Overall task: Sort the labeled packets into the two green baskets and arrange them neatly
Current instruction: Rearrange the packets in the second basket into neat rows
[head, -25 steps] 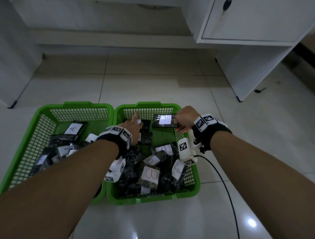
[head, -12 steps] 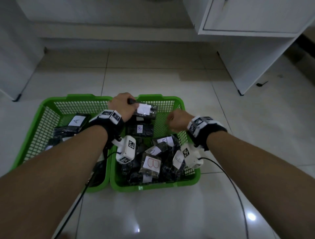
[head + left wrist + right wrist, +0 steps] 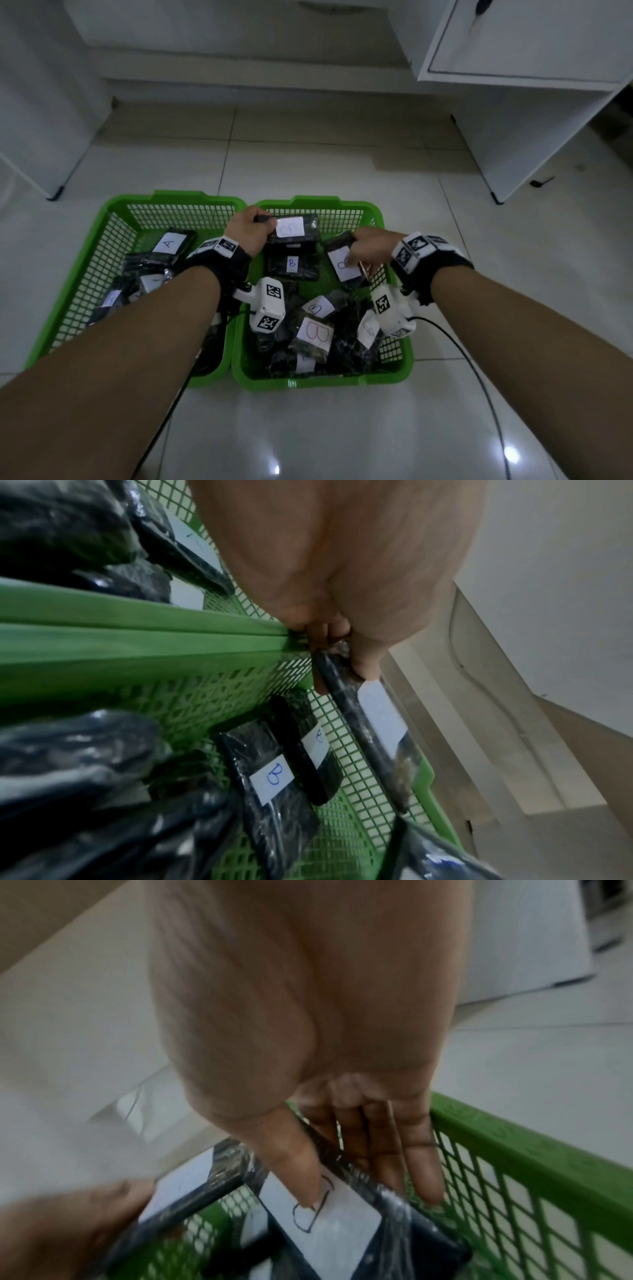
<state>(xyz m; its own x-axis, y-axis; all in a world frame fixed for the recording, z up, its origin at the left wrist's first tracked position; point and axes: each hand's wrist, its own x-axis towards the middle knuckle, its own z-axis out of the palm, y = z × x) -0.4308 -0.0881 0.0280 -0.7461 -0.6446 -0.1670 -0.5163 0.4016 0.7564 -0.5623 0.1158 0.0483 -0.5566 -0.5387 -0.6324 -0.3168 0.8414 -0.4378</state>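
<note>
Two green mesh baskets stand side by side on the floor, the left basket (image 3: 178,201) and the right basket (image 3: 394,373). My left hand (image 3: 265,223) grips a black packet with a white label (image 3: 291,228) by its left end, over the far left corner of the right basket. The left wrist view shows that packet (image 3: 371,723) held on edge against the far wall. My right hand (image 3: 354,255) pinches another B packet (image 3: 342,265), thumb on its label (image 3: 329,1215), fingers behind. A B packet (image 3: 292,264) lies flat below.
Several B packets (image 3: 315,334) lie heaped at the near end of the right basket. Packets marked A (image 3: 168,245) fill the left basket. White cabinets stand at the right (image 3: 507,137) and the left (image 3: 34,120). Cables trail over the tiled floor (image 3: 342,164).
The labeled packet passed from my right hand to my left, which now holds it at the far left of the right basket. My right hand has picked up another B packet.
</note>
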